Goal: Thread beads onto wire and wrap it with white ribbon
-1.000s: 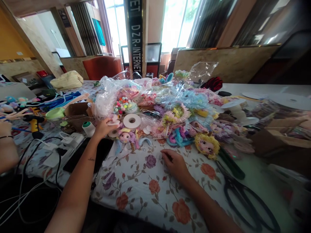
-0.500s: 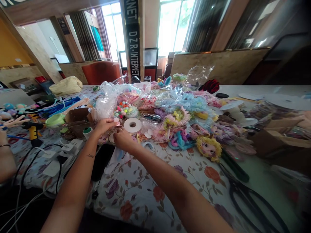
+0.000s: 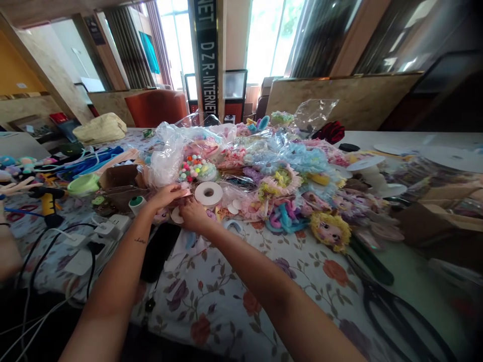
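Note:
My left hand (image 3: 168, 195) reaches to the near edge of the heap, its fingers closed on a small pale pink piece (image 3: 187, 192). Just below and to the right, my right hand (image 3: 194, 215) has its fingers curled in; whatever they grip is hidden. A white roll of tape (image 3: 209, 193) lies beside both hands. White round discs (image 3: 177, 215) lie close to the right hand's fingers, and a white spool with a green centre (image 3: 137, 203) stands left of my left wrist. Below the hands is a black phone (image 3: 161, 251).
A heap of frilly pastel pieces and clear plastic (image 3: 264, 146) spreads behind. Large black scissors (image 3: 396, 306) and a yellow-haired doll head (image 3: 330, 231) lie right. Left are a glue gun (image 3: 49, 203), power strips with cables (image 3: 85, 251) and another person's hand (image 3: 18, 188).
Both hands stay close together near the tape roll, with the right hand's fingers shifted slightly. The whole view has tilted a little. At far left, the other person's hand has moved slightly.

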Tool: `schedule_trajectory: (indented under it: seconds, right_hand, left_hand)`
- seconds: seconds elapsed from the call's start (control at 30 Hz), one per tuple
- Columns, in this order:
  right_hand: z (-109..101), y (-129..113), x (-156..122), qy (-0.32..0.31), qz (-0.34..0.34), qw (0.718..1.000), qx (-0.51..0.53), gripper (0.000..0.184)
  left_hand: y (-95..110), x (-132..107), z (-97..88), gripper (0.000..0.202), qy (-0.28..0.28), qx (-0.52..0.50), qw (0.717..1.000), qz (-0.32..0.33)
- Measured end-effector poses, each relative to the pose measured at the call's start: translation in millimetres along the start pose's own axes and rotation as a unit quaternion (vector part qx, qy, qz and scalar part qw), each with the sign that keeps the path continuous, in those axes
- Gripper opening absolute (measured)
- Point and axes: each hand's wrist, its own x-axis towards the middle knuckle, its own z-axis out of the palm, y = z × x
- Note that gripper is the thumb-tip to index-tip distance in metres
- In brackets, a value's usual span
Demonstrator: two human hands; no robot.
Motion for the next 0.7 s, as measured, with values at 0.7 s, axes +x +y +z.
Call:
schedule_trajectory:
  seconds: [0.7]
  right_hand:
    - [-129, 13, -106, 0.155, 0.071, 0.58, 0.796, 0.023]
  left_hand:
    - [-8, -11, 11.2, 0.062, 0.046, 0.188, 0.98, 0.053]
